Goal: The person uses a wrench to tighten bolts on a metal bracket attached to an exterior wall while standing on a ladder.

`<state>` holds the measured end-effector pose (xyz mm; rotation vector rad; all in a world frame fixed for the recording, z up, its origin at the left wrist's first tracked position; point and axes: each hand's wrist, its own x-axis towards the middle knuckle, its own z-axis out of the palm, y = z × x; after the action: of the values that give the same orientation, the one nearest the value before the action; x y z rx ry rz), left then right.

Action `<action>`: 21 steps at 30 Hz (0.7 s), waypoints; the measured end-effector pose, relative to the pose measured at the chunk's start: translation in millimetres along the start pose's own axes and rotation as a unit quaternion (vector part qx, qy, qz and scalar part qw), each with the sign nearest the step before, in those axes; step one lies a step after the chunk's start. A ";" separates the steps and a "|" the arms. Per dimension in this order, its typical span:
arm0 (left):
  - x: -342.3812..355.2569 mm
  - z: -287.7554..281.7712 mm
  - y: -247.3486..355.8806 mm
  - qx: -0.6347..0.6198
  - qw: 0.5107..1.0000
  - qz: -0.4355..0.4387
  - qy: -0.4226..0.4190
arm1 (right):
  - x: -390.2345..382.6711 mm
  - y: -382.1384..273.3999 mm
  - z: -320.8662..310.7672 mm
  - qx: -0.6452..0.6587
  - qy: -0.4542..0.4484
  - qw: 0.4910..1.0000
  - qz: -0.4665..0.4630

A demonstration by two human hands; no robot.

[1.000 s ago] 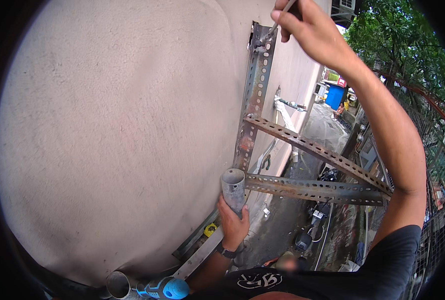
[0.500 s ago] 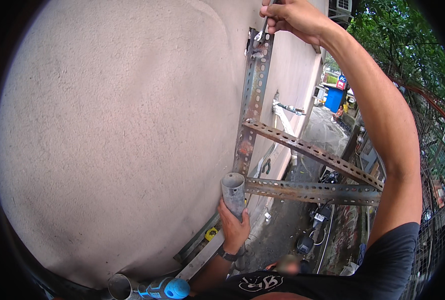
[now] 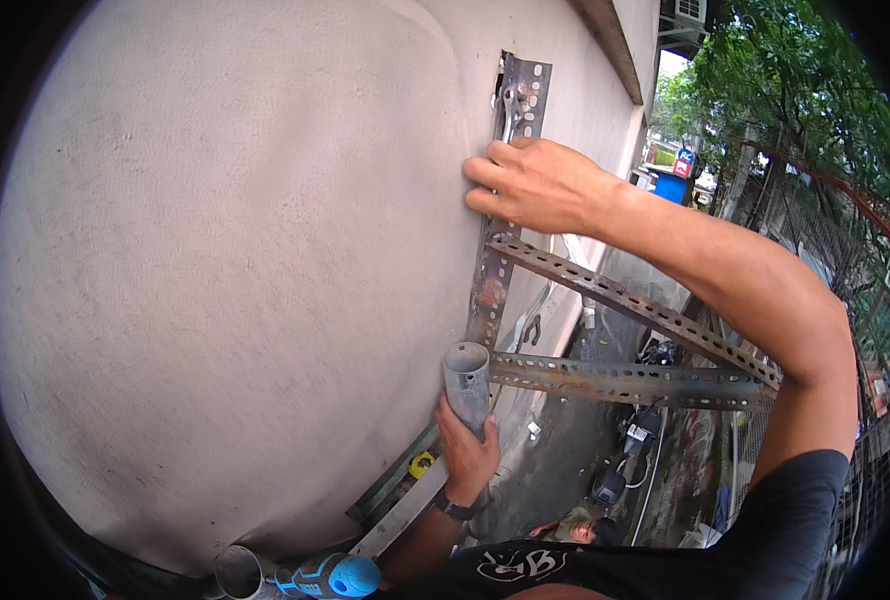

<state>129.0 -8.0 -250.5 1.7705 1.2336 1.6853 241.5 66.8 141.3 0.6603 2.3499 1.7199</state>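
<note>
A rusty slotted-angle bracket (image 3: pixel 488 300) stands against the wall, with two perforated arms running out to the right. My right hand (image 3: pixel 540 188) is closed around the handle of a metal wrench (image 3: pixel 510 118), in front of the bracket's upright. The wrench's head sits near the upright's top, by a bolt spot; whether it grips a bolt I cannot tell. Lower down, my left hand (image 3: pixel 468 452) wraps round a grey open-topped metal pipe (image 3: pixel 467 385) beside the bracket's foot.
A blue-and-black power tool (image 3: pixel 330 577) lies by another open pipe end (image 3: pixel 240 572) at the lower left. A yellow tape measure (image 3: pixel 422 466) rests near the wall. Far below, a person (image 3: pixel 577 527) and a motorcycle (image 3: pixel 612 485) are in the alley.
My right hand has swung down from above the bracket's top to the middle of its upright, turning the wrench so its handle points downward. My left hand stays on the pipe.
</note>
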 end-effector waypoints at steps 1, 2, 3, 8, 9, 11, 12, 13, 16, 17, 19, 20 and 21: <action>4.2 1.1 -0.3 0.001 1.000 0.004 0.009 | -1.6 3.5 -5.9 0.012 0.027 1.000 -0.002; 8.5 2.1 -0.4 0.001 1.000 0.007 0.018 | -3.3 6.6 -11.8 0.023 0.055 0.998 -0.005; 10.4 0.8 0.7 -0.006 1.000 0.005 0.010 | -5.4 9.1 -18.7 0.035 0.082 0.996 -0.009; 6.1 -6.0 1.0 -0.015 1.000 0.001 0.006 | -12.9 15.2 -67.3 0.157 0.205 0.962 0.093; 3.5 -4.9 0.5 -0.015 1.000 -0.002 -0.001 | -12.2 28.6 -63.4 0.209 0.250 0.933 0.153; 4.0 -2.7 -3.0 -0.014 1.000 -0.004 -0.008 | -13.6 59.1 -56.4 0.322 0.209 0.871 0.308; 4.0 -8.0 3.2 -0.011 1.000 0.013 0.015 | -8.0 73.9 -67.9 0.533 0.251 0.735 0.335; 3.9 -11.4 10.2 -0.011 0.999 0.028 0.030 | -10.7 89.3 -53.1 0.603 0.260 0.679 0.328; -7.1 -15.8 14.7 -0.071 0.992 0.091 0.060 | -8.0 112.7 -33.1 0.670 0.262 0.589 0.368; -16.4 -16.0 12.3 -0.096 0.986 0.114 0.070 | -6.0 117.2 -31.1 0.680 0.261 0.579 0.366; -27.1 -14.7 8.7 -0.165 0.977 0.132 -0.006 | -3.6 122.9 -27.6 0.701 0.257 0.555 0.368; -28.7 -19.8 8.0 -0.177 0.969 0.155 -0.081 | -3.3 125.0 -26.2 0.710 0.251 0.550 0.362; -30.4 -23.1 5.9 -0.188 0.954 0.176 -0.155 | -3.3 127.5 -26.1 0.717 0.240 0.547 0.359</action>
<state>112.7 -41.9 -259.2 1.9859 0.4432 1.6025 267.3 73.8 268.7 1.5696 3.8217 -0.8202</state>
